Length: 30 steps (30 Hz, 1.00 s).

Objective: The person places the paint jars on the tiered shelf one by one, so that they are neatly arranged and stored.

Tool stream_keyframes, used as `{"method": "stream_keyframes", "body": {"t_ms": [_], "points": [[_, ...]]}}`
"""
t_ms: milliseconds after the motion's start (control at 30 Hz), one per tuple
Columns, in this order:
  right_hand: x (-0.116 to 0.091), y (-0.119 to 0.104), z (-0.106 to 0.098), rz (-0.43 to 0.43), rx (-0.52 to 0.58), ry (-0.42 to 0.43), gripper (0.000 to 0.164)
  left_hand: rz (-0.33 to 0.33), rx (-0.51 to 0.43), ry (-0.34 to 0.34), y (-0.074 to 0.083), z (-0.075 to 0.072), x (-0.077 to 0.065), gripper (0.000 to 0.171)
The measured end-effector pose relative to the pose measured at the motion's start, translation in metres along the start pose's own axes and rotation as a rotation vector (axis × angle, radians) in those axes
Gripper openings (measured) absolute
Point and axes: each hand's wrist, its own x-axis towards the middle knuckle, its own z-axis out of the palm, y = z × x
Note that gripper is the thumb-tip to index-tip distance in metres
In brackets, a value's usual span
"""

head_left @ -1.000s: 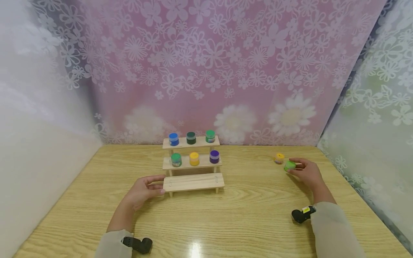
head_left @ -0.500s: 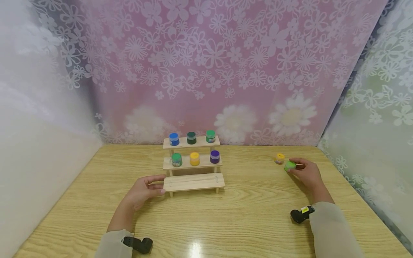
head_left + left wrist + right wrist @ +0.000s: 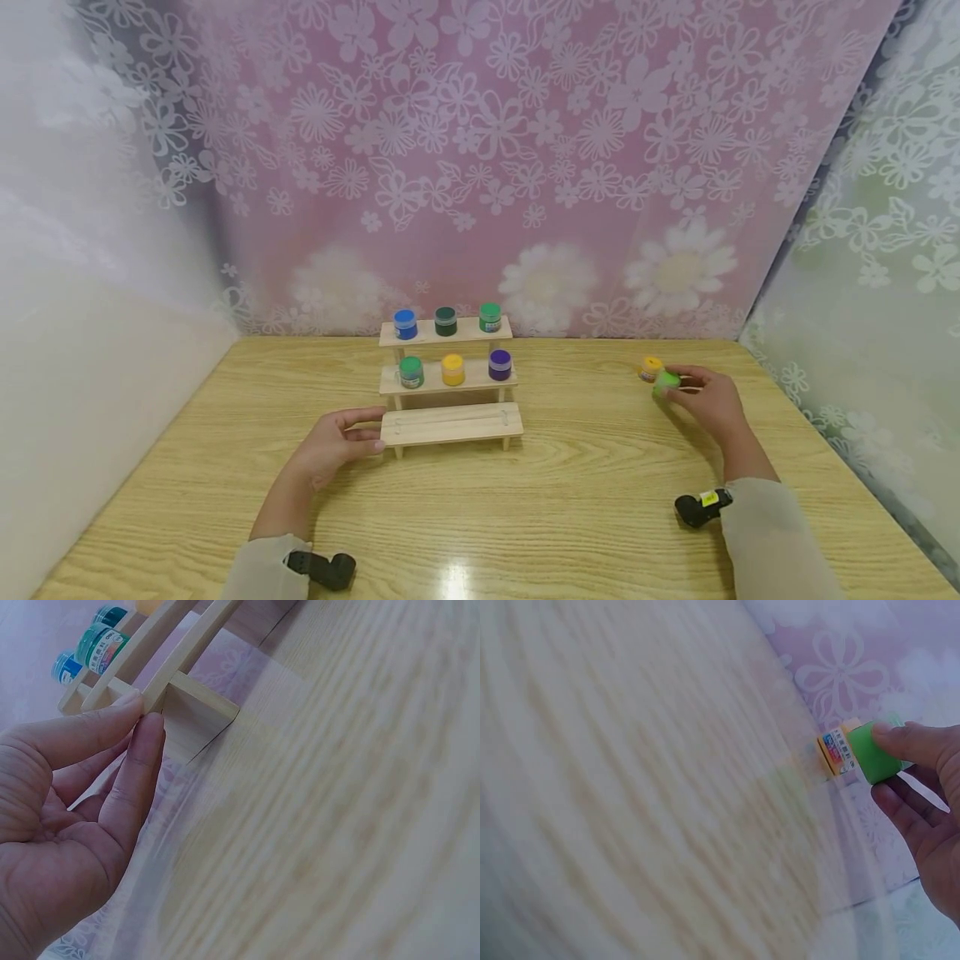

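Note:
A light green paint jar (image 3: 667, 383) is pinched between the thumb and fingers of my right hand (image 3: 712, 404); it looks slightly raised and tilted. Just behind it stands an orange-yellow paint jar (image 3: 650, 369), whose printed label (image 3: 838, 750) shows in the right wrist view. My left hand (image 3: 333, 446) pinches the left end of the lowest step (image 3: 450, 423) of a three-tier wooden stand. In the left wrist view, the thumb and a finger of the left hand (image 3: 82, 802) meet at the step's corner (image 3: 154, 697).
Blue (image 3: 406, 325), dark green (image 3: 446, 322) and green (image 3: 490, 317) jars line the top tier. On the middle tier sit green (image 3: 411, 372), yellow (image 3: 452, 369) and purple (image 3: 499, 365) jars. A floral curtain (image 3: 480, 167) hangs behind the wooden table (image 3: 570, 500).
My right hand has shifted slightly left with the light green jar, which now partly overlaps the orange-yellow jar in view. The left hand and the stand keep their places.

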Motion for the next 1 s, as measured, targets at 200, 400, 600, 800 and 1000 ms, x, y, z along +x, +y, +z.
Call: {"method": "stream_keyframes", "body": {"t_ms": [200, 400, 600, 800, 1000], "points": [[0.001, -0.007, 0.001, -0.059, -0.023, 0.009, 0.045, -0.003, 0.002, -0.003, 0.000, 0.000, 0.000, 0.058], [-0.001, -0.016, 0.004, -0.088, 0.007, -0.009, 0.045, -0.009, 0.001, -0.006, 0.000, -0.001, 0.000, 0.058], [-0.002, -0.022, 0.008, -0.125, 0.005, -0.017, 0.046, -0.008, 0.003, -0.004, 0.000, -0.001, 0.001, 0.058], [-0.005, -0.031, 0.012, -0.144, 0.010, -0.042, 0.045, -0.009, 0.004, -0.004, -0.001, -0.001, 0.001, 0.058], [-0.007, -0.039, 0.017, -0.178, 0.027, -0.063, 0.043, -0.012, 0.011, 0.006, -0.001, -0.001, 0.001, 0.057]]}}
